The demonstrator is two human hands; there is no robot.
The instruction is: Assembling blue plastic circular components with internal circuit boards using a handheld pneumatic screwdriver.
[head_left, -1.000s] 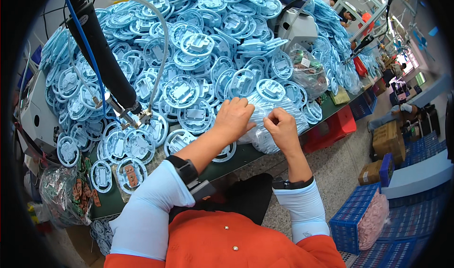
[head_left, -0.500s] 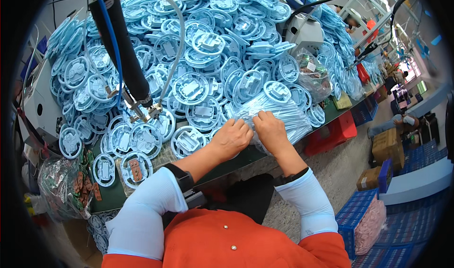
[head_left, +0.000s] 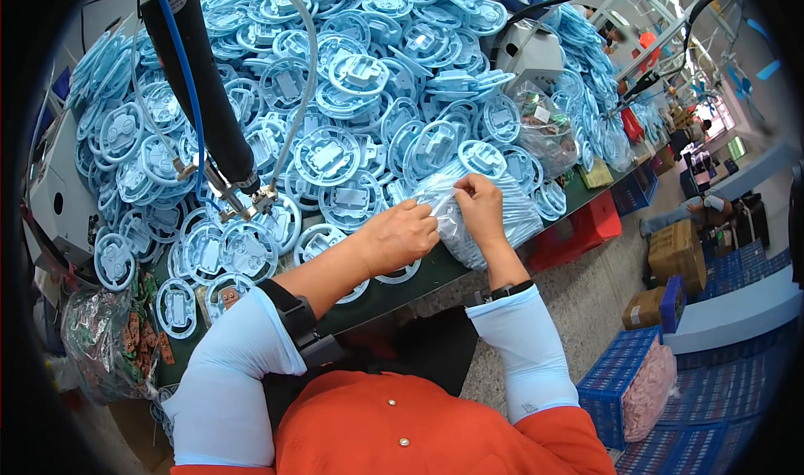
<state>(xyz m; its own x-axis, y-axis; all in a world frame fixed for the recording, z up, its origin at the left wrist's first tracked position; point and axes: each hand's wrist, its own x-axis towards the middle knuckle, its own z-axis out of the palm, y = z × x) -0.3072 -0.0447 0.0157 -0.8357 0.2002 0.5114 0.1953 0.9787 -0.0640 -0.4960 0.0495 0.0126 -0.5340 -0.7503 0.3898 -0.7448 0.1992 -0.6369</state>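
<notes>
At a green-topped workbench point(head_left: 429, 276) heaped with round, pale-blue plastic parts point(head_left: 322, 157), a person works 2 bare hands over a clear plastic bag point(head_left: 512, 217) near the bench's front edge. The right hand point(head_left: 483, 213) pinches with thumb and forefinger, apparently on the bag's loose film; the left hand point(head_left: 400, 234) is curled beside the bag's left end, its fingertips too hidden to tell whether they grip. Compared with 0.5 seconds earlier, when the hands nearly met, they stand farther apart, the right higher than the left, with crumpled film between them. That spread suggests the film is being worked loose or drawn out, the handling unfinished. 1 round part point(head_left: 482, 158) lies at the bag's upper edge; a black tool arm point(head_left: 205, 90) hangs to the left.
</notes>
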